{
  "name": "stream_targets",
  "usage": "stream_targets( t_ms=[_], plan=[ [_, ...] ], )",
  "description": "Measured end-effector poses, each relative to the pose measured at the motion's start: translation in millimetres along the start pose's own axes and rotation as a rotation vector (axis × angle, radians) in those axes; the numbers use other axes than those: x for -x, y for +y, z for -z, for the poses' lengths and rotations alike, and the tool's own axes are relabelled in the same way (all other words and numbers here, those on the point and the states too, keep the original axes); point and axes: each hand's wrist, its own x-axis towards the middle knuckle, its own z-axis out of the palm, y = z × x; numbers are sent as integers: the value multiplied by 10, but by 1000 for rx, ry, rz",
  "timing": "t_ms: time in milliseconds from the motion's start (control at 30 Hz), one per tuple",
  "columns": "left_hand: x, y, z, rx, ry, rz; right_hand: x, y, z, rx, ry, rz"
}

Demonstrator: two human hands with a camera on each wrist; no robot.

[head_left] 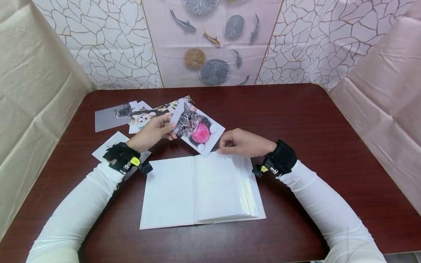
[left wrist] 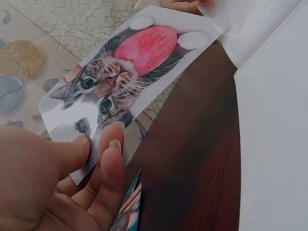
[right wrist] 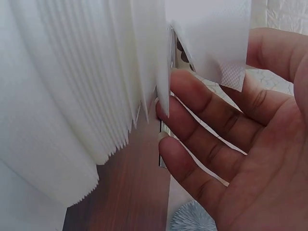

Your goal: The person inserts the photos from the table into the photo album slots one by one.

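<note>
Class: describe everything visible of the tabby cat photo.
The tabby cat photo is a rectangular print, glossy-looking under glare. On a pale background, a grey tabby faces out with a pink round shape and two white balls. The left hand pinches one end between thumb and fingers, holding it aslant above the table, its lower corner overlapping the photo album's top edge in the head view; contact is unclear.

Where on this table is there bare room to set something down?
The table is bare between the right hand and the far right corner, and between album and right sleeve. Left is crowded: loose photos overlap near the left hand, which holds the cat photo.
</note>
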Motion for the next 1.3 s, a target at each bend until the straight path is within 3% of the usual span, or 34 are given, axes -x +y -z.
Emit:
stream_targets(
  t_ms=[367,833,1100,1300],
  plan=[
    [-29,-21,8,-121,66,-3,0,28,16,-55,21,-40],
    [-81,-36,-9,-183,98,-88,-6,-48,62,-138,51,-148],
    [-85,-25,36,-179,61,-97,2,-52,78,-147,40,-147],
    [-98,-18,83,-191,30,-156,11,-36,88,-158,27,-134]
  ],
)
